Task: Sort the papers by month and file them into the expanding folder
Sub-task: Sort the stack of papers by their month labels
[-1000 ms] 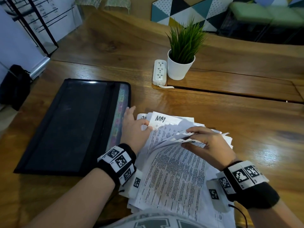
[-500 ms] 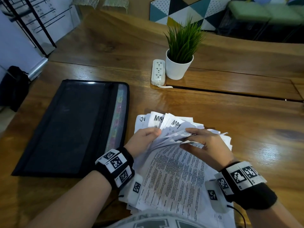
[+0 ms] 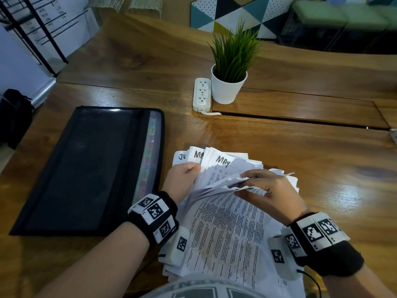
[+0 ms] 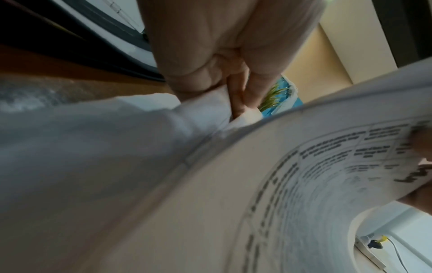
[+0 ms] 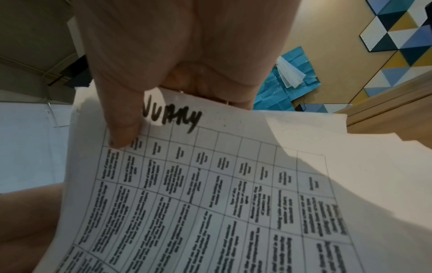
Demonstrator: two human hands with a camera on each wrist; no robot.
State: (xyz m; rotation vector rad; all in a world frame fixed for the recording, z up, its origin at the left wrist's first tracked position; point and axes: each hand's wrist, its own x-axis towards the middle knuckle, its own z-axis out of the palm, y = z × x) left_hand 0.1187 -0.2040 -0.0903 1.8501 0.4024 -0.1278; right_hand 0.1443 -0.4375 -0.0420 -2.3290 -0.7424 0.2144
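Observation:
A fanned stack of printed papers (image 3: pixel 223 231) lies on the wooden table in front of me, with handwritten month names such as "MAY" on the top edges. My left hand (image 3: pixel 182 179) grips the left side of the fanned sheets (image 4: pixel 203 110). My right hand (image 3: pixel 268 190) pinches a bundle of lifted sheets from the right; in the right wrist view its thumb (image 5: pixel 121 133) presses a table-printed sheet (image 5: pixel 210 194) with a handwritten month on top. The black expanding folder (image 3: pixel 86 168) lies flat and closed to the left of the papers.
A white potted plant (image 3: pixel 229 82) and a white power strip (image 3: pixel 202 94) stand behind the papers. A raised wooden panel (image 3: pixel 300 108) runs along the back right. The table (image 3: pixel 322 168) is bare wood on the right.
My left hand lifted off the stack's left edge and now grips the fanned sheets. More "MAY" headings have fanned out at the top. My right hand stays on the lifted bundle.

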